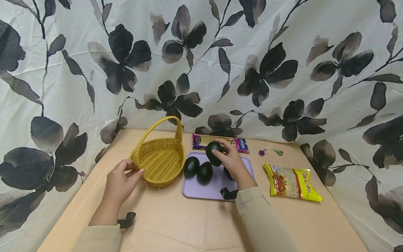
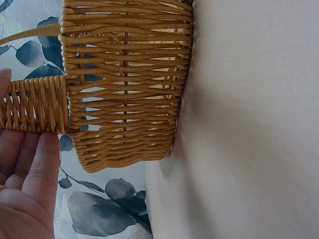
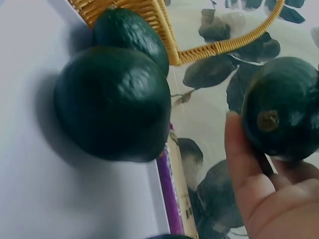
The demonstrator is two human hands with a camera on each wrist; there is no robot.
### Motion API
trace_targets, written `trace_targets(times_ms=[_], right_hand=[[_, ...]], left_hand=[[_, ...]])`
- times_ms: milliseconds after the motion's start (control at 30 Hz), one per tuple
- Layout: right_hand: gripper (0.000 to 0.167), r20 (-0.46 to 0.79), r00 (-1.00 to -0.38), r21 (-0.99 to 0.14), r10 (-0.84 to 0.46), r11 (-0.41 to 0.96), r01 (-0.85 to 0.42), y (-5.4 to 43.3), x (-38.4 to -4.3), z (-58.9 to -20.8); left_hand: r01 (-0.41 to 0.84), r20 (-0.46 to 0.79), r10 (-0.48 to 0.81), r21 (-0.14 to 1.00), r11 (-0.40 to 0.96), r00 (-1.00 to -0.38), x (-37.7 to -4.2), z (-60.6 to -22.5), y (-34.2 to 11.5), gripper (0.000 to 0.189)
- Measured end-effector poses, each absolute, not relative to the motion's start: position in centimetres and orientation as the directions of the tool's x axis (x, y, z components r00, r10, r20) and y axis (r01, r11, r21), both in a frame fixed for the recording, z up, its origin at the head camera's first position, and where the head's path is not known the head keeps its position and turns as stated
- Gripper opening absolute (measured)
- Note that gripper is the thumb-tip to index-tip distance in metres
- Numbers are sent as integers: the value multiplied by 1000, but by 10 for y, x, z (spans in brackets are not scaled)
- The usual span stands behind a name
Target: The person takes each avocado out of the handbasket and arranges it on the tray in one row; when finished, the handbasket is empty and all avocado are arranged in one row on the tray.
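My left hand (image 1: 118,185) grips the base of the handle of a yellow wicker basket (image 1: 163,180) on the table. In the left wrist view, fingers (image 2: 40,172) lie along one side of the handle (image 2: 35,104), the thumb tip on the other. Nothing lies in the basket. My right hand (image 1: 234,164) holds a dark green avocado (image 1: 213,154) above a lilac tray (image 1: 196,191). In the right wrist view this avocado (image 3: 284,109) shows its stem end. Two avocados (image 1: 204,172) lie side by side on the tray's left; another (image 1: 228,174) is partly hidden behind the right hand.
Behind the tray lies a long purple packet (image 1: 242,145). Two wrapped lollipops (image 1: 262,152) are to its right. A yellow food bag (image 1: 291,182) lies on the table's right side. A floral curtain (image 1: 201,70) hangs beyond the table (image 1: 170,224).
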State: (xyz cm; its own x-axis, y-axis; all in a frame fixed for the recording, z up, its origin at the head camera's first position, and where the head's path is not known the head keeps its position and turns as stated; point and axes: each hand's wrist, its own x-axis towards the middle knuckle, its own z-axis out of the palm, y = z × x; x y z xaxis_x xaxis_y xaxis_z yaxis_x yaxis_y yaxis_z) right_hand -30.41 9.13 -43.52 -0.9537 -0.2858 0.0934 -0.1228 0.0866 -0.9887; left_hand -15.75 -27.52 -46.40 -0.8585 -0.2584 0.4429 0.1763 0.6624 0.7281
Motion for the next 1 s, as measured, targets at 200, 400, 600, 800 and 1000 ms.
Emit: trace_targets(times_ms=[200, 400, 600, 800, 1000], right_hand=[[50, 90, -976, -994, -198, 45, -101, 108, -307, -437], [49, 104, -987, -990, -124, 77, -114, 123, -308, -436], [50, 66, -995, -997, -69, 32, -68, 139, -309, -439], [44, 5, -1000, -1000, -6, 29, -5, 156, -315, -446], [48, -39, -998, -994, 54, 95, 44, 167, -315, -453]], left_hand=[[173, 440, -261, 730, 661, -859, -157, -464, -275, 28], [186, 446, -254, 731, 657, -858, -159, -464, -277, 28], [181, 447, -256, 727, 662, -857, -159, -465, -277, 28], [180, 444, -253, 726, 664, -859, -159, -464, -277, 27], [178, 440, -254, 729, 661, -861, -159, -463, -277, 26]])
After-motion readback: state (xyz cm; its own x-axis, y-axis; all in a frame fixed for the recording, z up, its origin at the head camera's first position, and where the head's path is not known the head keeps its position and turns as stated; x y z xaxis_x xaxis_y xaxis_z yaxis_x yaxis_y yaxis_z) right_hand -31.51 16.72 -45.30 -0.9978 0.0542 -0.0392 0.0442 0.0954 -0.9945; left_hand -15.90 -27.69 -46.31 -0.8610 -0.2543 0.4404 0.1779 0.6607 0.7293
